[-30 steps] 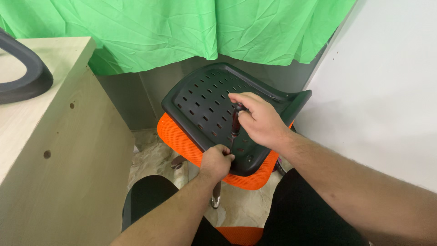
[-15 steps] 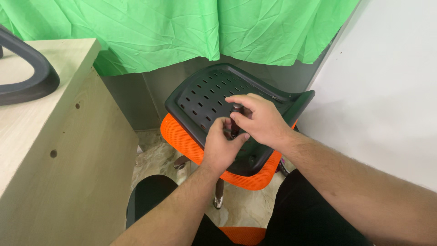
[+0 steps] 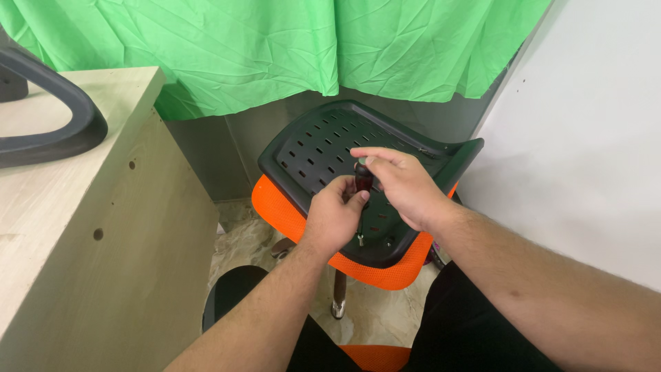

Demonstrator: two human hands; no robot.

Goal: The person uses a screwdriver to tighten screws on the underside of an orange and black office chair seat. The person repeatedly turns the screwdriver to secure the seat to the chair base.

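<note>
Right hand point(image 3: 406, 186) curled around dark-red screwdriver handle point(image 3: 363, 179), tip down on black perforated plastic seat shell point(image 3: 317, 148); left hand point(image 3: 335, 217) pinched the shaft at 6 o'clock.

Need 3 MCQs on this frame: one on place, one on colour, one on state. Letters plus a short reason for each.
1. Where is the dark-handled screwdriver?
A. Lying on the pale wooden cabinet
B. Upright over the black perforated plastic seat plate, between both hands
C. On the floor

2. What colour is the mesh cushion under the black perforated plastic seat plate?
A. Orange
B. Blue
C. Grey

3. How does the right hand stand?
A. Open and flat on the white wall
B. Resting on the knee
C. Closed over the top of the screwdriver handle

Answers:
1 B: the handle stands up between the left hand and the right hand, with the metal tip down at the plate.
2 A: the orange mesh cushion shows along the plate's lower edge.
3 C: its fingers wrap the handle's top end.
</note>
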